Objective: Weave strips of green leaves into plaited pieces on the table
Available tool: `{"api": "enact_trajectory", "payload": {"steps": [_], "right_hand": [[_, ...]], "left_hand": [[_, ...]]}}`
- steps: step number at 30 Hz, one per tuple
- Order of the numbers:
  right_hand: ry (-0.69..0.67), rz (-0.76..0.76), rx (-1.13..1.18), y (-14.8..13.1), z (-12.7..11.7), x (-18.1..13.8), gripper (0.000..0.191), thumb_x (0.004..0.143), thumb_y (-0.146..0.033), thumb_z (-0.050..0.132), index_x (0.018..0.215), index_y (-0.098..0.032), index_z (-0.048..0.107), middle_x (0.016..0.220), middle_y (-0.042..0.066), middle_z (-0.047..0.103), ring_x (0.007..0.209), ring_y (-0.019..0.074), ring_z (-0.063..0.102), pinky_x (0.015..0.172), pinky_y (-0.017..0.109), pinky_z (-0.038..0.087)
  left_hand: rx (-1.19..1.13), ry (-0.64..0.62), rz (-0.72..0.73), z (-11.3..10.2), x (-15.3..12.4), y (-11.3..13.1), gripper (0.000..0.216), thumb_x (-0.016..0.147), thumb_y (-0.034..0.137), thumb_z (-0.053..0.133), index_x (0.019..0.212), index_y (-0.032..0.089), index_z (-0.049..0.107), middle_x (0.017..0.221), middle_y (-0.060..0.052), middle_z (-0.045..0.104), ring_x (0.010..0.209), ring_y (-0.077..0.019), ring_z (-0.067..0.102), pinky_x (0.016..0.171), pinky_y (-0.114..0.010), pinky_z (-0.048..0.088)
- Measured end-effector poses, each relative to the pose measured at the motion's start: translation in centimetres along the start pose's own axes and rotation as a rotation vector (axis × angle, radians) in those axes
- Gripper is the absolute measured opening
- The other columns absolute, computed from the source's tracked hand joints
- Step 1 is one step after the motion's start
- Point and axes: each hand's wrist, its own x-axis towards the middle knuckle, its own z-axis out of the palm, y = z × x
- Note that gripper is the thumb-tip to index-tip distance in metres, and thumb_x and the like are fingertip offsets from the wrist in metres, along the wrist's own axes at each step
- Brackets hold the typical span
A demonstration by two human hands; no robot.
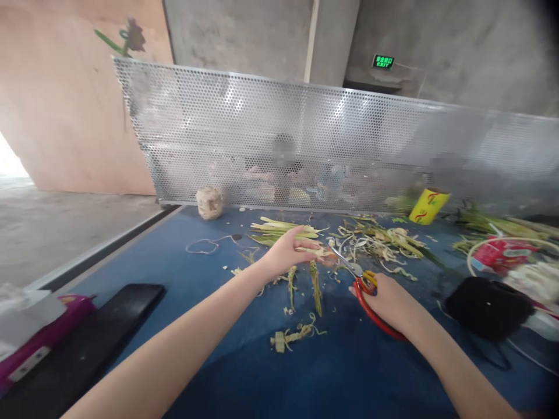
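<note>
My right hand is closed round the red handles of a pair of scissors. The metal blades point up and left toward pale plant scraps. My left hand reaches over a small bundle of pale green stalks, its fingers stretched out and apart. Its fingertips are close to a pale strip near the scissors' tip; whether they touch it is unclear. Below the hand lie a braided green-yellow plant piece and a shorter one. Nearer to me is a small woven piece with curled ends.
A heap of cut strips lies beyond the scissors. A string ball and yellow roll stand by the perforated metal screen. A black pouch lies right; a long black object lies left. People show dimly behind the screen.
</note>
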Motion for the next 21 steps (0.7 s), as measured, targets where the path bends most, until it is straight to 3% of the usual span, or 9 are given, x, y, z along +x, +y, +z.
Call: {"api": "enact_trajectory", "payload": {"steps": [7,11,13,15,17,19,21], "right_hand": [[-0.028,0.036,-0.244,-3.2,1.0,0.5,0.043,0.071,-0.052,0.047,0.086,-0.013,0.056,0.095,0.019,0.059,0.094,0.038,0.054,0.071,0.045,0.041],[-0.224,-0.044,-0.264,-3.7,-0.6,0.2,0.032,0.071,-0.035,0.055,0.094,-0.014,0.058,0.105,0.018,0.057,0.102,0.0359,0.051,0.078,0.044,0.04],[-0.259,-0.119,-0.203,-4.2,-1.5,-0.4,0.033,0.07,-0.032,0.057,0.099,-0.016,0.058,0.111,0.016,0.055,0.106,0.0355,0.049,0.082,0.044,0.038],[-0.119,-0.203,-0.086,-5.4,-1.9,-1.4,0.034,0.075,-0.037,0.052,0.103,-0.018,0.057,0.119,0.014,0.052,0.113,0.0355,0.043,0.088,0.047,0.032],[-0.118,-0.34,0.196,-7.3,-1.7,-2.5,0.038,0.08,-0.044,0.045,0.109,-0.021,0.054,0.122,0.01,0.052,0.113,0.0287,0.044,0.091,0.04,0.033],[-0.237,-0.424,0.412,-9.3,-0.9,-3.3,0.038,0.08,-0.05,0.042,0.101,-0.022,0.056,0.106,0.008,0.062,0.098,0.0242,0.056,0.084,0.035,0.039],[-0.306,-0.53,0.5,-10.9,0.1,-3.5,0.028,0.079,-0.045,0.046,0.081,-0.019,0.057,0.082,0.006,0.067,0.078,0.0208,0.06,0.074,0.032,0.043]], "left_hand": [[-0.062,0.191,0.006,-3.1,-4.5,-0.3,0.073,0.062,0.009,0.069,0.126,0.01,0.035,0.081,-0.006,0.065,0.073,-0.0147,0.063,0.071,-0.027,0.045],[-0.179,0.232,0.0,-3.7,-5.7,-0.7,0.068,0.061,0.008,0.07,0.121,0.009,0.039,0.079,-0.007,0.066,0.076,-0.015,0.063,0.069,-0.025,0.045],[-0.268,0.242,0.005,-3.5,-5.9,-0.8,0.065,0.061,0.007,0.07,0.119,0.009,0.04,0.078,-0.006,0.066,0.077,-0.0151,0.064,0.07,-0.024,0.045],[-0.351,0.255,0.019,-3.0,-5.9,-0.8,0.061,0.062,0.005,0.069,0.116,0.01,0.041,0.076,-0.004,0.065,0.077,-0.0147,0.064,0.071,-0.024,0.045],[-0.419,0.275,0.033,-2.3,-5.8,-0.8,0.056,0.062,0.003,0.068,0.112,0.011,0.044,0.076,-0.003,0.065,0.075,-0.0135,0.064,0.07,-0.023,0.046],[-0.46,0.303,0.046,-1.6,-5.7,-0.8,0.051,0.064,0.002,0.067,0.109,0.012,0.045,0.075,-0.003,0.065,0.073,-0.0125,0.064,0.067,-0.022,0.047],[-0.478,0.327,0.05,-1.2,-5.7,-0.7,0.048,0.066,0.002,0.065,0.109,0.012,0.045,0.073,-0.003,0.065,0.07,-0.0113,0.063,0.066,-0.022,0.047]]}}
